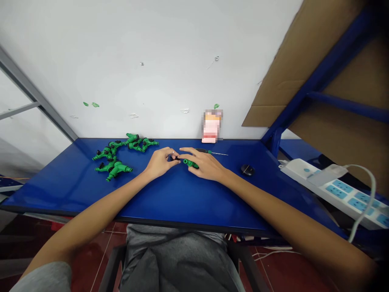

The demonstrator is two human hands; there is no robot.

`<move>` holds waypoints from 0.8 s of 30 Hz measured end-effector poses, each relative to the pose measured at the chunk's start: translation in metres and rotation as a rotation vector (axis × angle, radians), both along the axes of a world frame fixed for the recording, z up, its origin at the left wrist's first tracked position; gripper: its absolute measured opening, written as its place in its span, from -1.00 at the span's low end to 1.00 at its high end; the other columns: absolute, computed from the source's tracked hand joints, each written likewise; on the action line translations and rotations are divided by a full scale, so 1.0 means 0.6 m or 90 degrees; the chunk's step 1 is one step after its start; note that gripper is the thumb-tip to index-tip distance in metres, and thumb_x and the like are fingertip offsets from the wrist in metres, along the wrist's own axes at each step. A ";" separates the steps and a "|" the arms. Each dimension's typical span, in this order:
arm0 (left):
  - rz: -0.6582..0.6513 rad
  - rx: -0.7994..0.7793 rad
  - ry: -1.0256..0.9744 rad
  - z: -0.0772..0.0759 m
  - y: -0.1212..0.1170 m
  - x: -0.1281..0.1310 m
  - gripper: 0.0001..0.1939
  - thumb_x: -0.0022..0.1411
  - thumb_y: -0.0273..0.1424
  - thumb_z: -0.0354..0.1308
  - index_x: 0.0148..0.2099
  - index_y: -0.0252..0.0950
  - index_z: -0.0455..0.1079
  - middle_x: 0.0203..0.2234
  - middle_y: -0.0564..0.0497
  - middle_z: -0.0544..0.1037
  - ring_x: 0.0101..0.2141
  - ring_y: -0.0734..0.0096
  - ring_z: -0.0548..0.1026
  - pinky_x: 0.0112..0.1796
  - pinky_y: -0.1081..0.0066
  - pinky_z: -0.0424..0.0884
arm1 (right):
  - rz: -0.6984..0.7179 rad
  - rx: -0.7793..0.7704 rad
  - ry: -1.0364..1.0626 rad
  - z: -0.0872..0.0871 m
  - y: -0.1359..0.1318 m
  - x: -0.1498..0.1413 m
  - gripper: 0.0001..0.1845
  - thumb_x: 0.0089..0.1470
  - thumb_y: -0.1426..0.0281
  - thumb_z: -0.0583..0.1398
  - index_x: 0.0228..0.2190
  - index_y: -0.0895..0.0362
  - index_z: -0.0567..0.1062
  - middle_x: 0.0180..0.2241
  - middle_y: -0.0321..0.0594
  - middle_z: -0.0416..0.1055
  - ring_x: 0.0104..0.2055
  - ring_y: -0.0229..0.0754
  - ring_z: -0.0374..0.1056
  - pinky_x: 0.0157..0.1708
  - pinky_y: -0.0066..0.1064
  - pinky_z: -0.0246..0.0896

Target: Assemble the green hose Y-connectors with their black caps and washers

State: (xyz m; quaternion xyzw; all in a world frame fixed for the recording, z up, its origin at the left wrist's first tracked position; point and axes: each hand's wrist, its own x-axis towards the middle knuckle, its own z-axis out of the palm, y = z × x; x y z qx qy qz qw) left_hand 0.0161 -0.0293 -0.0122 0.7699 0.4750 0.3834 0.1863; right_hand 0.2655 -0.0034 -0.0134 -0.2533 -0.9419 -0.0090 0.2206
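Observation:
At the middle of the blue table point(170, 198), my two hands are close together. My left hand point(161, 162) is closed, with a small black piece point(175, 158) at its fingertips; a thin shiny bit shows by the fingers, too small to name. My right hand point(208, 164) is curled round a green hose connector point(191, 163), whose round open end points left; its index finger reaches toward the black piece. Behind the right hand lies a screwdriver point(219, 153), its dark handle partly hidden and its shaft pointing right.
Several green hose splitters point(117, 168) with black valve parts lie on the left of the table. A round black object point(247, 170) sits to the right. A white power strip point(328, 184) with a cable runs along the right edge. A blurred-out box point(212, 126) stands against the wall.

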 end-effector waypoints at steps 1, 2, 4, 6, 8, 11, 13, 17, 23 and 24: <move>-0.001 0.002 0.002 0.000 0.000 0.000 -0.91 0.26 -0.38 0.42 -0.17 -0.22 0.63 -0.33 0.08 0.58 -0.42 0.46 0.38 -0.33 0.42 0.29 | 0.001 -0.001 0.000 0.000 0.000 0.000 -0.40 0.23 0.47 0.17 0.27 -0.01 0.46 0.40 -0.08 0.31 -0.20 -0.13 0.54 -0.30 -0.29 0.48; -0.002 0.004 0.004 0.001 -0.001 0.000 -0.90 0.25 -0.38 0.43 -0.17 -0.22 0.63 -0.33 0.08 0.58 -0.42 0.46 0.38 -0.32 0.42 0.30 | -0.001 0.000 0.001 -0.001 0.000 0.001 -0.40 0.22 0.47 0.18 0.28 -0.02 0.46 0.40 -0.09 0.31 -0.20 -0.13 0.54 -0.30 -0.29 0.48; 0.000 0.009 0.008 0.003 -0.001 0.000 -0.89 0.25 -0.38 0.44 -0.17 -0.22 0.63 -0.33 0.09 0.57 -0.42 0.46 0.37 -0.32 0.41 0.30 | -0.004 0.003 0.006 -0.001 0.000 0.002 -0.40 0.22 0.47 0.18 0.26 -0.02 0.47 0.40 -0.09 0.32 -0.21 -0.14 0.54 -0.29 -0.29 0.48; 0.002 0.008 0.010 0.005 -0.002 0.000 -0.88 0.25 -0.38 0.44 -0.15 -0.22 0.64 -0.34 0.09 0.56 -0.42 0.46 0.37 -0.32 0.41 0.30 | -0.005 0.006 0.011 -0.001 0.000 0.003 -0.41 0.22 0.47 0.18 0.25 -0.01 0.48 0.40 -0.07 0.31 -0.22 -0.14 0.54 -0.28 -0.28 0.48; -0.002 0.006 0.012 0.007 -0.002 0.000 -0.88 0.26 -0.38 0.44 -0.14 -0.21 0.65 -0.33 0.09 0.57 -0.42 0.46 0.37 -0.32 0.40 0.30 | 0.002 0.002 0.013 -0.001 0.000 0.003 -0.40 0.22 0.47 0.18 0.27 -0.01 0.48 0.40 -0.07 0.31 -0.26 -0.17 0.52 -0.29 -0.29 0.47; -0.004 0.003 0.017 0.006 -0.001 -0.001 -0.87 0.25 -0.36 0.45 -0.14 -0.20 0.65 -0.33 0.09 0.57 -0.42 0.45 0.37 -0.32 0.40 0.30 | 0.001 -0.011 0.025 -0.001 0.001 0.003 -0.38 0.21 0.48 0.19 0.28 -0.02 0.47 0.40 -0.09 0.32 -0.32 -0.22 0.50 -0.32 -0.30 0.46; -0.002 0.001 0.016 0.004 0.000 -0.001 -0.85 0.24 -0.36 0.46 -0.14 -0.20 0.65 -0.33 0.09 0.56 -0.42 0.45 0.38 -0.32 0.40 0.30 | 0.007 -0.017 0.030 0.000 0.001 0.004 -0.38 0.20 0.48 0.19 0.27 -0.04 0.48 0.40 -0.11 0.32 -0.30 -0.22 0.50 -0.31 -0.31 0.47; -0.005 0.002 0.015 0.002 0.001 -0.002 -0.87 0.25 -0.35 0.45 -0.14 -0.19 0.65 -0.34 0.09 0.55 -0.42 0.45 0.37 -0.32 0.41 0.30 | 0.011 -0.026 0.039 0.000 -0.001 0.002 -0.39 0.20 0.48 0.19 0.26 -0.04 0.49 0.39 -0.12 0.34 -0.29 -0.22 0.50 -0.31 -0.33 0.47; -0.011 -0.003 0.012 0.005 0.002 -0.005 -0.85 0.25 -0.33 0.44 -0.12 -0.19 0.65 -0.33 0.08 0.56 -0.42 0.45 0.36 -0.32 0.41 0.29 | 0.000 -0.047 0.039 0.006 -0.006 0.001 -0.38 0.20 0.46 0.18 0.27 -0.06 0.49 0.40 -0.13 0.33 -0.30 -0.22 0.52 -0.28 -0.30 0.49; -0.013 -0.005 0.010 0.005 0.002 -0.005 -0.84 0.25 -0.32 0.43 -0.12 -0.19 0.65 -0.33 0.08 0.56 -0.42 0.45 0.36 -0.33 0.41 0.29 | -0.002 -0.052 0.038 0.007 -0.007 0.001 -0.38 0.20 0.46 0.18 0.27 -0.06 0.49 0.41 -0.13 0.32 -0.30 -0.21 0.52 -0.27 -0.28 0.50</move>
